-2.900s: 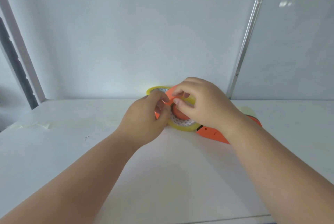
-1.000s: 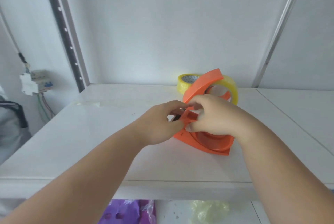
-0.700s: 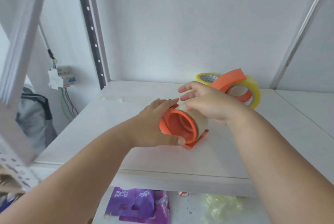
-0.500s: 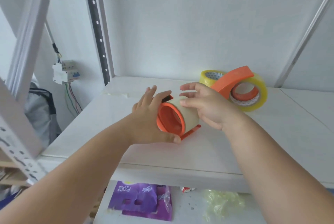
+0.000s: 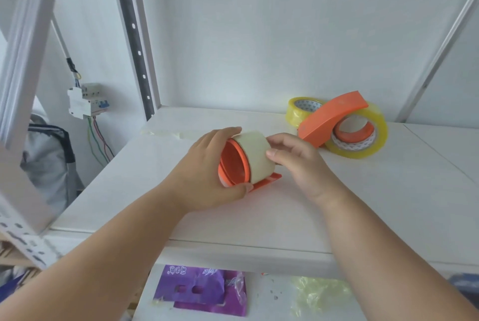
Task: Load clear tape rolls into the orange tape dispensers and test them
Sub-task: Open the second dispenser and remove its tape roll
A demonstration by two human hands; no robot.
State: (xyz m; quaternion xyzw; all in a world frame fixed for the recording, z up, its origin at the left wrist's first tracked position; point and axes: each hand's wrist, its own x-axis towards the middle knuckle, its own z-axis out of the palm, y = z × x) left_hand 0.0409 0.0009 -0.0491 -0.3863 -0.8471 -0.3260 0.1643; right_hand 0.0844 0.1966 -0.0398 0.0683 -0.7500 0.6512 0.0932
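Observation:
An orange tape dispenser [image 5: 232,165] with a pale tape roll [image 5: 256,156] on its hub lies on its side on the white shelf [image 5: 337,217]. My left hand [image 5: 204,175] grips the dispenser's round orange side. The fingertips of my right hand [image 5: 298,162] press on the roll's outer face. At the back right a second orange dispenser [image 5: 331,119] leans over a yellowish clear tape roll [image 5: 363,139]. Another clear roll [image 5: 302,110] lies behind it.
A perforated upright post [image 5: 132,35] stands at the shelf's back left corner, and a slanted white frame bar [image 5: 20,87] crosses the left side. An electrical breaker with wires [image 5: 86,100] hangs on the left wall. Purple packets [image 5: 202,292] and crumpled clear plastic [image 5: 318,294] lie on the lower shelf.
The view has swung left and down. The dispenser in my hands has been turned onto its side with the roll on its hub; my right hand has shifted onto the roll's outer face.

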